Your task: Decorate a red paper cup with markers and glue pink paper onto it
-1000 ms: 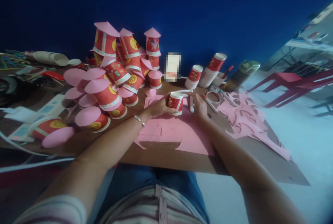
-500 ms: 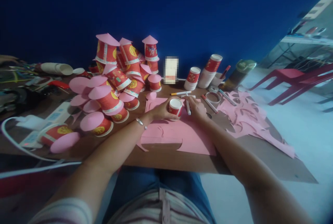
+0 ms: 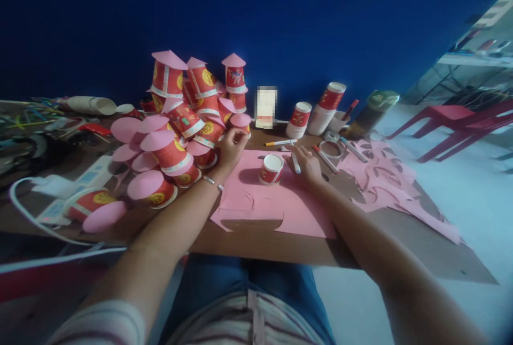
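Note:
A red and white paper cup (image 3: 271,169) stands on the pink paper sheet (image 3: 298,208) in front of me, its pale round end up. My left hand (image 3: 232,152) is left of the cup, beside a small cup with a pink cone top (image 3: 240,121). Its thumb and fingers curl together; whatever may be between them is hidden. To the cup's right, my right hand (image 3: 308,167) rests low over the sheet, with a white marker (image 3: 295,163) held along its thumb side.
Red cups with pink cones (image 3: 166,152) are piled on the left, near a power strip (image 3: 76,190). Stacked cups (image 3: 328,107), a tape roll (image 3: 329,148) and a dark bottle (image 3: 371,115) stand at back right. Pink paper scraps (image 3: 385,179) cover the right side. A phone-like upright object (image 3: 265,107) leans on the wall.
My left hand has let go of the paper cup and moved left and away from me, to where a small pink cone lay. My right hand stays nearly in place, the marker slightly turned.

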Demonstrator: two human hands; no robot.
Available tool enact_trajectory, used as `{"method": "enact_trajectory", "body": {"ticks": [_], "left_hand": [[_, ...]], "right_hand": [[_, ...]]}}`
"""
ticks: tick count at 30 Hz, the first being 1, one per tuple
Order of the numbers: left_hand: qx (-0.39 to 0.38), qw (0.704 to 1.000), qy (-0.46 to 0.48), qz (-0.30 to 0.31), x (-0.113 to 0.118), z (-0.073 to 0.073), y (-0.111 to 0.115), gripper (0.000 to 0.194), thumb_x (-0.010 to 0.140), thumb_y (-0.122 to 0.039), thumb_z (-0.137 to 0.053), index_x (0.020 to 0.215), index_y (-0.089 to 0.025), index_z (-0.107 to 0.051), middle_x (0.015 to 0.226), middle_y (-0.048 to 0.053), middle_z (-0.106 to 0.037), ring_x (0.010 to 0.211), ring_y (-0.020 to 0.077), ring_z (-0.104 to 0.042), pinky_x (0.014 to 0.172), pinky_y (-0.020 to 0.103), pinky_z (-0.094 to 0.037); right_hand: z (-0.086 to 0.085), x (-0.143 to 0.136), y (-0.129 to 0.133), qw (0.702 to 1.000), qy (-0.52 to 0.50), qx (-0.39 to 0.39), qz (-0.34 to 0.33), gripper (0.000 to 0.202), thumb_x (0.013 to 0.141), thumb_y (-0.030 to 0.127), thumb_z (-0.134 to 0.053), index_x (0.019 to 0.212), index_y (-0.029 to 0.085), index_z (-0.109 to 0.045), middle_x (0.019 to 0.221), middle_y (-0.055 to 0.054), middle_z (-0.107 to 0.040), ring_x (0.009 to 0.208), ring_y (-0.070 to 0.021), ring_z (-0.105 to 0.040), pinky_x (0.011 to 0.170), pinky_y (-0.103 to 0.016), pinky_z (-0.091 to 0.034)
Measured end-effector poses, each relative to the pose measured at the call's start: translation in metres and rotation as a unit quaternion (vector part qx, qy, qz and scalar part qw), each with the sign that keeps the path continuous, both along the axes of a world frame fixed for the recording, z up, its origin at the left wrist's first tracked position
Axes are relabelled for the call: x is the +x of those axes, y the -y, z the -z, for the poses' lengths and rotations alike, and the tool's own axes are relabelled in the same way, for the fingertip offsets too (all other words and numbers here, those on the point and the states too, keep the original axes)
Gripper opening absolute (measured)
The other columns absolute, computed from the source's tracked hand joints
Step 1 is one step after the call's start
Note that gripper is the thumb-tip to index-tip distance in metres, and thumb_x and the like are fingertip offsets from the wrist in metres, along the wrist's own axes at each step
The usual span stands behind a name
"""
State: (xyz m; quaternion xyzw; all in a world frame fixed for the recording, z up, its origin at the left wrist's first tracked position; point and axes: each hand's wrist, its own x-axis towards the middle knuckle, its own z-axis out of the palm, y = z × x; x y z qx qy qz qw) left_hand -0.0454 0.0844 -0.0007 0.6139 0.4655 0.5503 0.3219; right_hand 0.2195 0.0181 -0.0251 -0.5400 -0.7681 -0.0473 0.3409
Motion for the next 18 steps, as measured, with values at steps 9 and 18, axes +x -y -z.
{"method": "enact_trajectory", "body": {"ticks": [9,18], "left_hand": [[0.085,0.926,-0.315,0.192,0.008,0.008,0.012,0.039,0.085,-0.004,-0.069,0.119,-0.021,-0.077,0.128,0.011,-0.077,0.122,0.0289,-0.066,0.114,0.049,-0.049],[0.067,0.936,-0.289,0.189,0.009,0.015,0.012,0.029,0.092,-0.01,-0.065,0.116,-0.021,-0.077,0.112,0.008,-0.072,0.105,0.0225,-0.068,0.101,0.041,-0.057]], "right_hand": [[-0.004,0.0,0.004,0.999,-0.021,0.018,-0.041,0.036,0.11,0.046,-0.051,0.125,0.023,-0.074,0.11,-0.012,-0.077,0.095,-0.0284,-0.074,0.077,-0.038,-0.057],[-0.014,-0.006,0.003,0.944,-0.305,-0.078,-0.097,0.037,0.094,0.057,-0.072,0.104,0.022,-0.073,0.09,-0.006,-0.078,0.075,-0.0233,-0.072,0.072,-0.039,-0.059]]}}
